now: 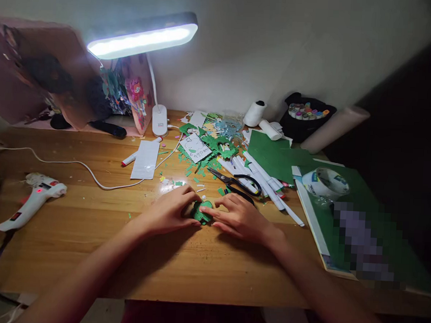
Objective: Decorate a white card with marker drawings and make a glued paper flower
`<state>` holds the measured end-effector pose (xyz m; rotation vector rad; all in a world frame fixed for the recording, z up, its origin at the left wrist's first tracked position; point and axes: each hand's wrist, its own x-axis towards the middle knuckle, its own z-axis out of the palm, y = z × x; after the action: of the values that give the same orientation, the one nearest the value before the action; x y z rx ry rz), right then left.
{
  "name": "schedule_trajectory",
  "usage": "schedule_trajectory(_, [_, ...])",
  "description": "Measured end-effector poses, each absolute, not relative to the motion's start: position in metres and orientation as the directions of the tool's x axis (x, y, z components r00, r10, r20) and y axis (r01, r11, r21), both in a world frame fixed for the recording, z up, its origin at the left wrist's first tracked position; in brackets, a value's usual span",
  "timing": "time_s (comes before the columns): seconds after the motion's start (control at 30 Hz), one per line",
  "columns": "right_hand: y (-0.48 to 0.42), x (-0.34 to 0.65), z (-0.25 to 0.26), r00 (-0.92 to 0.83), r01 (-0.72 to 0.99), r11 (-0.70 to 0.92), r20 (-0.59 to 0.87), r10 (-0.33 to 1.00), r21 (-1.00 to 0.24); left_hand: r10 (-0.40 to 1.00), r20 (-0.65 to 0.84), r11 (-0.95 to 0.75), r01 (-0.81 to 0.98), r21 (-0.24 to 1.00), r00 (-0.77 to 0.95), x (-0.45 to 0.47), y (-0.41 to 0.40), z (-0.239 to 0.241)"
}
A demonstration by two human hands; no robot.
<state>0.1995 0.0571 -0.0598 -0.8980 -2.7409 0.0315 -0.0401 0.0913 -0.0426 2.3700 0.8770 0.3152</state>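
Note:
On the wooden table, a small green craft piece [202, 214] with rounded, layered-looking edges lies between my two hands. My left hand [173, 207] is closed around its left side, thumb below and fingers above. The index finger of my right hand [239, 216] stretches out and presses on top of the piece, with the thumb apart from it. Just beyond my right hand lies a pair of black-handled scissors [232, 180], blades pointing left. Green paper scraps [216, 144] are strewn behind the hands, with a white card with a line drawing [195, 148] among them.
A lit lamp [146, 38] hangs over the back left. At far left lies a white glue gun [32, 202]. White markers [263, 176], green sheets [274, 152], a tape roll [325, 182] and a black pen holder [304, 120] stand or lie to the right.

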Motion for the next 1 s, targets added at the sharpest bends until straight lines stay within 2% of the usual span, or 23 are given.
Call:
schedule_trajectory(0.4, [0.0533,0.1953,-0.0619,-0.767,0.595,0.775,0.135,0.627,-0.213,0.655,0.032,-0.621,0.513,0.593,0.755,-0.04,0.0917,-0.0418])
schedule_trajectory(0.73, [0.0556,0.1966,-0.0595,-0.767,0.577,0.762,0.126,0.629,-0.294,0.654,0.031,-0.616,0.508,0.602,0.756,-0.0407,0.0907,-0.0424])
schedule_trajectory(1.0, [0.0556,0.1972,-0.0611,-0.769,0.575,0.763,0.125,0.627,-0.295,0.655,0.023,-0.617,0.516,0.594,0.756,-0.0402,0.09,-0.0399])
